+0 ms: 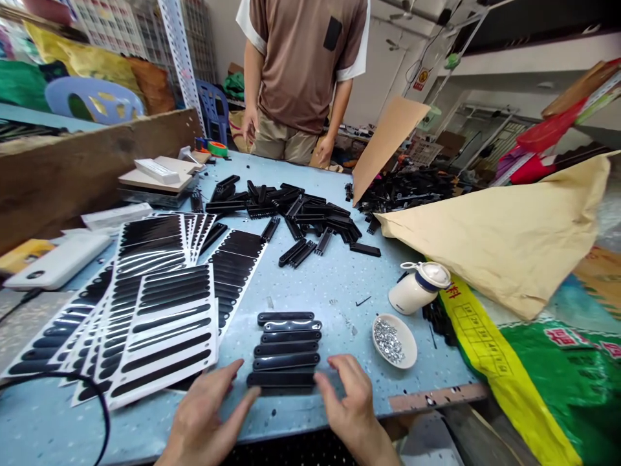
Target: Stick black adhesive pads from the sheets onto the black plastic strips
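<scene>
A column of several long, narrow black plastic pieces [287,347] with rounded ends lies on the table in front of me; some tops are glossy. At the left end of the nearest black piece [281,379] is my left hand [208,411], thumb tip close to or touching it, fingers apart. My right hand [350,398] is at the other end, its thumb by the piece's right tip and its fingers spread. Neither hand is wrapped round anything. Left of my left hand lie fanned sheets of black adhesive strips [167,330] on white backing.
Behind the column lies a heap of black pieces [301,210]. A white bowl of small metal parts [410,349], a cream bottle [412,292] and a hex key [363,301] are to the right. A power bank [58,262] lies far left. Another person [303,71] stands opposite.
</scene>
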The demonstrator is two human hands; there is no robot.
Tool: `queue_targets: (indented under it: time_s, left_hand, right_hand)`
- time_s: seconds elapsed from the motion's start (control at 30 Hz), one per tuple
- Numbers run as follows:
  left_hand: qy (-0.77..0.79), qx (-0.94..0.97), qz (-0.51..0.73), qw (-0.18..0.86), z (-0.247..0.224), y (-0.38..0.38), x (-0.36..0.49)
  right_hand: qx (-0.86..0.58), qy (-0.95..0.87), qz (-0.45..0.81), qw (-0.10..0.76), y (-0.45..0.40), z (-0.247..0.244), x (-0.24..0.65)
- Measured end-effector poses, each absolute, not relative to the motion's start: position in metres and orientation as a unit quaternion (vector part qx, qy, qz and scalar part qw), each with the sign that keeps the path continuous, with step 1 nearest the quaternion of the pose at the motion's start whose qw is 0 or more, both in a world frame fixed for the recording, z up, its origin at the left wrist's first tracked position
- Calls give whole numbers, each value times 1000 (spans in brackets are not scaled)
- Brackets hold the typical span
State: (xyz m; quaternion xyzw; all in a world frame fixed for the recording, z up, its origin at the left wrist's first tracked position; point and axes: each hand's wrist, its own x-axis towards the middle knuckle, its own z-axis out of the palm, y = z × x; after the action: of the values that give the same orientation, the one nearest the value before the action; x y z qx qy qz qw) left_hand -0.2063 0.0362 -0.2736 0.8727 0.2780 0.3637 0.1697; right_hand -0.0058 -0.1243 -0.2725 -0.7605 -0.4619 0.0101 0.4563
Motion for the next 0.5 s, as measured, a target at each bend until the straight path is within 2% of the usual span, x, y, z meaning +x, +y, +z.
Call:
queue_targets:
  time_s: [0.1, 0.23, 0.4, 0.5]
  left_hand:
    - [281, 871, 355, 191, -256, 48, -179]
    - [340, 856, 268, 281, -263, 68, -143]
    - [331, 864, 256, 279, -280, 69, -135]
    - [310, 885, 259, 232, -277, 61, -133]
  right_hand:
    - [-749, -400, 40, 528, -98, -270, 15]
    - [-742, -319, 115, 579, -57, -282, 24]
    - [-742, -350, 97, 563, -52, -289, 14]
    - [-769, -384, 35, 510, -52, -285, 12]
